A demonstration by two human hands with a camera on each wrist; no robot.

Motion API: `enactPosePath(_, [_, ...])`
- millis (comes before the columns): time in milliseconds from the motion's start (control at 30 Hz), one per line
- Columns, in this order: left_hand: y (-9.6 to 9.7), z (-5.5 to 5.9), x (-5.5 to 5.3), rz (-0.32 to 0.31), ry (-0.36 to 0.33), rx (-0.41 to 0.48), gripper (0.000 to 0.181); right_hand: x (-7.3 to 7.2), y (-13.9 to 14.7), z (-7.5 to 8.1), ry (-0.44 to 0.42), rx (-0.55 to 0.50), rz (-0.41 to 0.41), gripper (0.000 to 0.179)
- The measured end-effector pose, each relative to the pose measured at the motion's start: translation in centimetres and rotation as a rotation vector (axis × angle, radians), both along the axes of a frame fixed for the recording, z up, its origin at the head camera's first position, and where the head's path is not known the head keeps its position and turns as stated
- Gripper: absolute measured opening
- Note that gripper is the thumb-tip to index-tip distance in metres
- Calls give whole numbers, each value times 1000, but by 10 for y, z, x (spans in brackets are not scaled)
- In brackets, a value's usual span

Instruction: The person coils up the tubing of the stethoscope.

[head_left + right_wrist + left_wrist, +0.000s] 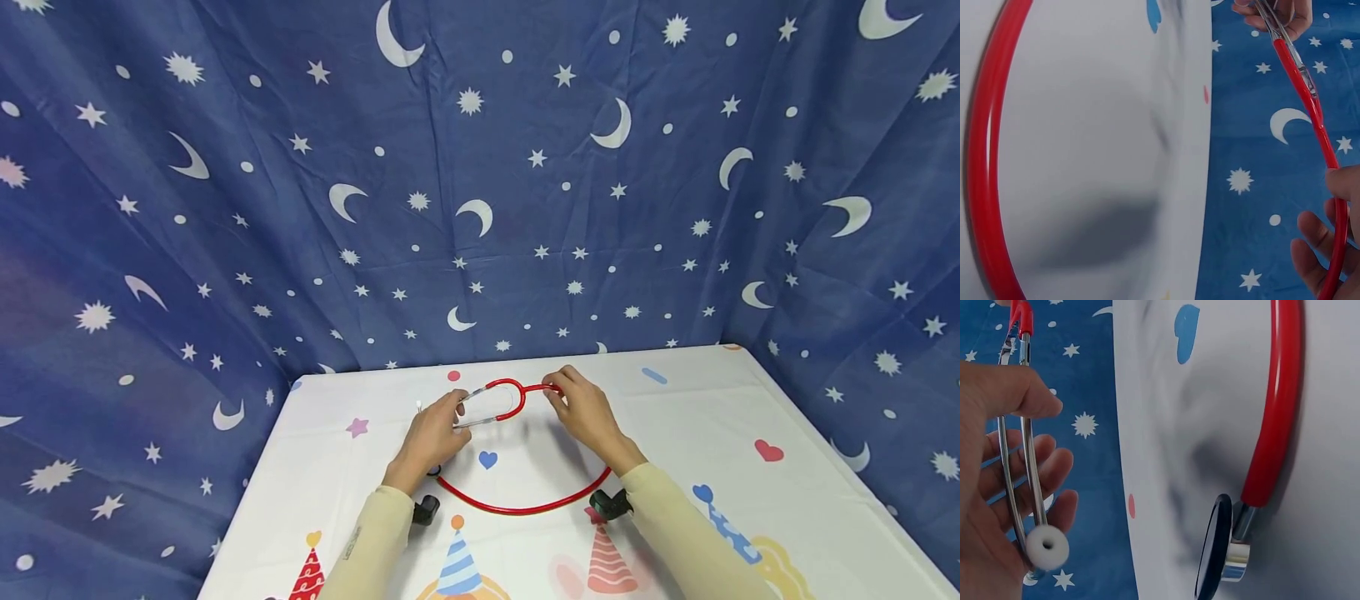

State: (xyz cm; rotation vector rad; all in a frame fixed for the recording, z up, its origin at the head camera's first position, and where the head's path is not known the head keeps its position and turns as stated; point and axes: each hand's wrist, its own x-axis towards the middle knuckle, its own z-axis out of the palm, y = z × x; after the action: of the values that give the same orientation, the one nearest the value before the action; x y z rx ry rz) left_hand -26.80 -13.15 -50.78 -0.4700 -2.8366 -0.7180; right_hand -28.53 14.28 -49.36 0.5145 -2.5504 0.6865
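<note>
The stethoscope [522,391] is partly raised over the table [697,425], stretched between two hands, while the rest of its red tubing [517,511] bends in a wide arc on the tabletop nearer the person. The left hand [431,433] grips the pair of metal ear tubes [1030,469], thumb across one side and fingers behind; a white ear tip [1047,547] juts beyond its palm. The right hand [588,412] pinches the red tube just past the fork, thumb against fingers. The raised part's long axis runs from side to side, roughly along the table's far edge, with the fork between the two hands and the ear tubes pointing left, into the left grip. The chest piece [1215,550] seems to rest on the table, near the left wrist, so the left hand is the nearer one to it; from there the arc sweeps rightward until the right forearm hides it. A blue heart [488,460] on the cloth shows inside the arc.
</note>
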Motion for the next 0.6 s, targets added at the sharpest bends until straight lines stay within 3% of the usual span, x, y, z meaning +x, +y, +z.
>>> enactPosePath(433, [1, 5, 21, -52, -94, 93, 63, 14, -3, 7, 53, -46, 14, 13])
enactPosePath(600, [5, 6, 24, -31, -47, 112, 59, 19, -4, 9, 106, -82, 44, 12])
